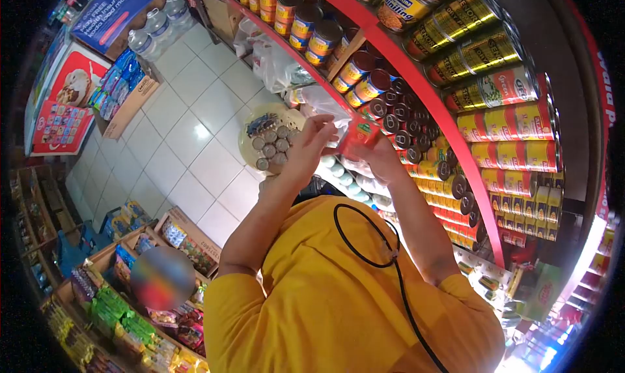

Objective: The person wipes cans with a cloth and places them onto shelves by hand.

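Observation:
My right hand (pixel 377 157) grips a red package with a green mark (pixel 359 134) in front of the shelves; whether it is a can or a pouch is unclear. Close on its left is my left hand (pixel 312 143), fingers partly stretched out and apart, with nothing visible in them. I cannot tell whether its fingertips touch the package. Beneath and left of my left hand, a pale yellow basin (pixel 249 153) holds several small cans (pixel 278 145) standing on end and some dark blue items (pixel 262 123). A clear plastic bag (pixel 322 102) lies behind my hands.
Red-edged shelves (pixel 465 158) with many stacked cans (pixel 462 37) curve along the right. Wooden boxes of snack packs (pixel 120 314) stand lower left. Water bottles (pixel 158 22) and a carton of blue packs (pixel 124 89) sit on the tiled floor (pixel 185 135). A black cable (pixel 400 288) hangs over my yellow shirt.

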`<move>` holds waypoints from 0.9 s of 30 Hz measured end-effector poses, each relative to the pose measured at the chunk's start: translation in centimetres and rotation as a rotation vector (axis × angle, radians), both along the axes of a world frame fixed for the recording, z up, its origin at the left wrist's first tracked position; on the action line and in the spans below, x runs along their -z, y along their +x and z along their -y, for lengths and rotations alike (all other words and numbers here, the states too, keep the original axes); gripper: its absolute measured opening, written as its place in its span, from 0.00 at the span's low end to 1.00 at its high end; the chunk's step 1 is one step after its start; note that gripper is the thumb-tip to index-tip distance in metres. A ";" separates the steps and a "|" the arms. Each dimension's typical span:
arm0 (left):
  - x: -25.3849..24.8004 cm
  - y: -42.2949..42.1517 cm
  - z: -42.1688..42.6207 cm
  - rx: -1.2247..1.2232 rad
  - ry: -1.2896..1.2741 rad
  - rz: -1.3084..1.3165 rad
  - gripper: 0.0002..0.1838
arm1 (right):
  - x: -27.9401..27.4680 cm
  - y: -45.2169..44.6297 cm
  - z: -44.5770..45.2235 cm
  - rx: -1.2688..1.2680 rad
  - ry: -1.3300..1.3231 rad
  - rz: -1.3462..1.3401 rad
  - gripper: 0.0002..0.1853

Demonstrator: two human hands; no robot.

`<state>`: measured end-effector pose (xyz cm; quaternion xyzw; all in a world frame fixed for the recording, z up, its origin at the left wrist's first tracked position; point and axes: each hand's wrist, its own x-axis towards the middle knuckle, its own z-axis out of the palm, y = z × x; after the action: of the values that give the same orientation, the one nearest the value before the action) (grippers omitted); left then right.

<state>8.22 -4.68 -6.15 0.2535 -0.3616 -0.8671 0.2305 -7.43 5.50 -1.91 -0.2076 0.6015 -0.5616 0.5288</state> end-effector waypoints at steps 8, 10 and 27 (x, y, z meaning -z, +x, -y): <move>1.8 -1.2 -1.9 0.076 -0.411 -0.145 0.34 | 1.8 -2.0 -2.6 -0.033 -0.008 0.095 0.26; 1.8 -1.2 -1.5 0.095 -0.282 -0.206 0.33 | 1.5 -2.5 -2.9 -0.090 -0.064 0.032 0.32; 4.4 1.0 0.1 0.055 -0.234 0.100 0.32 | -0.1 -11.3 1.7 0.382 0.119 -0.884 0.27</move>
<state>9.26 -4.82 -10.56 0.2580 -0.4781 -0.8113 0.2162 -18.69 3.75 -1.78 -0.2814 0.8270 -0.4713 0.1210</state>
